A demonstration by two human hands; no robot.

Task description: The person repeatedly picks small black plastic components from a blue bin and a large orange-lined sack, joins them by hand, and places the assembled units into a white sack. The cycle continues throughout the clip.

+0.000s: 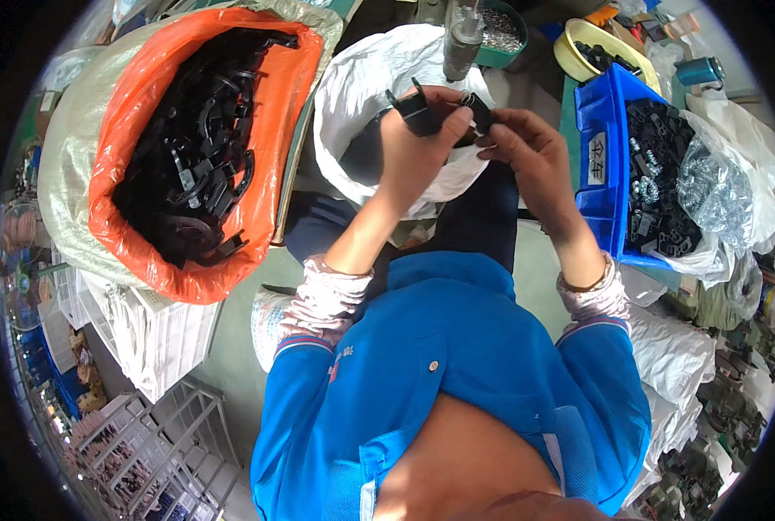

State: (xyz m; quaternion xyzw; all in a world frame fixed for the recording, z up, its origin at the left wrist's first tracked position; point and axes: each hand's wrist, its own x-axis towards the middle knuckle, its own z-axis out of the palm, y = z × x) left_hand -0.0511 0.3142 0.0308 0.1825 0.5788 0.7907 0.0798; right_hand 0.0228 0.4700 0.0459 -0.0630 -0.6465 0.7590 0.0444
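Over the white sack (361,95) I see my left hand (418,143) closed around a black plastic part (418,111) and my right hand (526,143) pinching a small black piece (478,108), between orange-lined sack (205,148) and blue bin (600,174).

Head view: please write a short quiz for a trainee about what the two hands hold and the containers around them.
1. True or false: the left hand holds a black plastic part.
2. What lies in the orange bag? A) black plastic parts B) white cloth C) green bottles
3. Fill in: the blue crate stands on the person's ____ side.

Key:
1. True; the right hand pinches a smaller black piece beside it.
2. A.
3. Right.
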